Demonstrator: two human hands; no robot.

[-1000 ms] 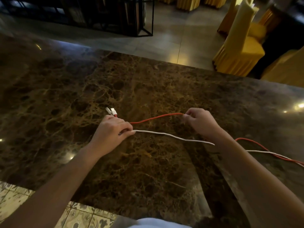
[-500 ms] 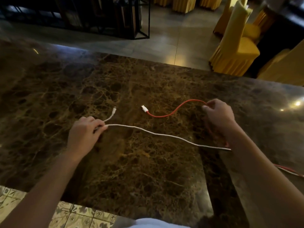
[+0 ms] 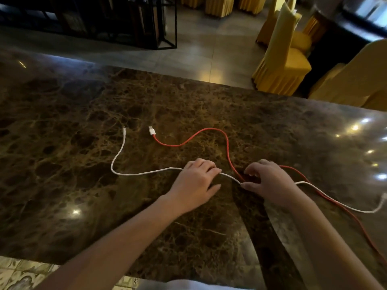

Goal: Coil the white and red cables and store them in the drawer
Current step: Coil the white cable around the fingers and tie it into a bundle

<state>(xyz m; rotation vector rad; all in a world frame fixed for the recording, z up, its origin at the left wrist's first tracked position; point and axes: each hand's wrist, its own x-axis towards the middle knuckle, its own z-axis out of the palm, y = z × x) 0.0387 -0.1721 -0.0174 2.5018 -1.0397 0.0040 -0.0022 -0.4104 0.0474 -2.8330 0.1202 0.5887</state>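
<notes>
Marble table (image 3: 62, 185): both hands have moved close together; left hand (image 3: 195, 181) and right hand (image 3: 270, 181) pinch the white cable (image 3: 146, 172), starting a loop; the red cable (image 3: 188, 141) lies loose.

Both hands' grip on white cable (image 3: 144, 173) beside red cable (image 3: 196, 135), marble counter (image 3: 62, 143)

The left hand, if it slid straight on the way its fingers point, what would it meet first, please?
The left hand points right along the white cable. It would probably first meet the red cable crossing there, just before the right hand.
</notes>
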